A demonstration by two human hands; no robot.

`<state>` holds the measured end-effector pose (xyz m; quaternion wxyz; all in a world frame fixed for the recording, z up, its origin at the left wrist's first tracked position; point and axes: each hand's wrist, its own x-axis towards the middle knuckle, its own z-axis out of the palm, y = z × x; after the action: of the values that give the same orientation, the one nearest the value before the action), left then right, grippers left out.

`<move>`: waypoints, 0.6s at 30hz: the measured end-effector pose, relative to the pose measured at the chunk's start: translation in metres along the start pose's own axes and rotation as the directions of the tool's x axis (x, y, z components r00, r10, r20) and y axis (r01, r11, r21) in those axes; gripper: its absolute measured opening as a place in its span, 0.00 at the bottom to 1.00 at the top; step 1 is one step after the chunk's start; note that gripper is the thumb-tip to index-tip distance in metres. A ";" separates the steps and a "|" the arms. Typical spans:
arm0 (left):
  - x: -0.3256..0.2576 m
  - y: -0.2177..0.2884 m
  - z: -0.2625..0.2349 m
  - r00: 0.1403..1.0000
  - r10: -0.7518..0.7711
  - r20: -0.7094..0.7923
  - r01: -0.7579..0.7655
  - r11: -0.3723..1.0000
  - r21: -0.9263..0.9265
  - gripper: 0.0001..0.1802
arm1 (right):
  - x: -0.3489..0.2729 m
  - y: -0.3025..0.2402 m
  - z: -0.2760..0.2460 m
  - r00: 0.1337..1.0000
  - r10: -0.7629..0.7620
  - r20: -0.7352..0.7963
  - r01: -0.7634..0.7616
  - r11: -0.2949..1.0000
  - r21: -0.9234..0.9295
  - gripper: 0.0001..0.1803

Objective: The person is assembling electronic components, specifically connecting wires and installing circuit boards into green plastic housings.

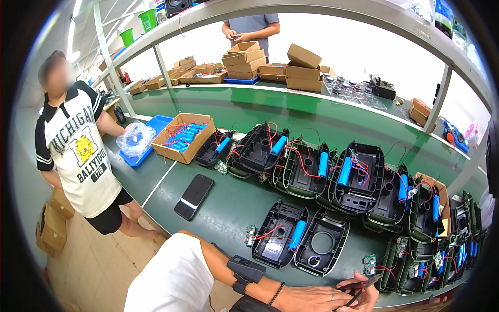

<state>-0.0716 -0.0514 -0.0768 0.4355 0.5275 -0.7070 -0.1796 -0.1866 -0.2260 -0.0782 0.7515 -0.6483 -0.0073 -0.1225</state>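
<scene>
My left hand (312,299), with a ring, a bead bracelet and a black device strapped to the wrist, lies at the bench's front edge. My right hand (372,296) meets it there, partly cut off by the picture's lower edge. Together they pinch a small dark flat part (357,285) with a red wire. Just beyond the hands lie an open black housing (278,240) with a blue battery cell and red wires, an empty housing half (322,248), and a small green circuit board (369,263).
Rows of open black housings (358,179) with blue cells cover the green bench (223,208). A black phone (193,196), a cardboard box of blue cells (182,136) and a blue tray (156,125) lie to the left. One person (78,151) stands left, another (252,28) behind cardboard boxes (301,67).
</scene>
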 end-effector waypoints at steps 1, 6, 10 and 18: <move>0.000 -0.001 0.001 1.000 0.002 0.000 -0.002 1.000 -0.001 0.27 | -0.001 0.001 -0.001 1.000 0.000 -0.001 0.000 1.000 -0.002 0.53; 0.000 0.002 -0.001 0.997 -0.053 0.053 0.053 0.999 -0.007 0.27 | -0.005 0.007 -0.005 0.999 -0.040 -0.005 0.040 0.999 0.032 0.48; 0.007 0.009 -0.012 0.992 -0.126 0.027 0.129 0.979 -0.160 0.28 | -0.008 0.011 -0.008 0.999 -0.028 -0.037 0.025 0.995 -0.094 0.44; 0.006 0.008 -0.013 0.972 -0.234 0.002 0.229 0.948 -0.220 0.29 | -0.003 0.010 -0.012 1.000 -0.009 -0.004 0.009 0.996 -0.092 0.50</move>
<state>-0.0666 -0.0511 -0.0615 0.4753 0.5578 -0.6109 -0.2997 -0.1889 -0.2358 -0.0902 0.7204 -0.6818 -0.0030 -0.1274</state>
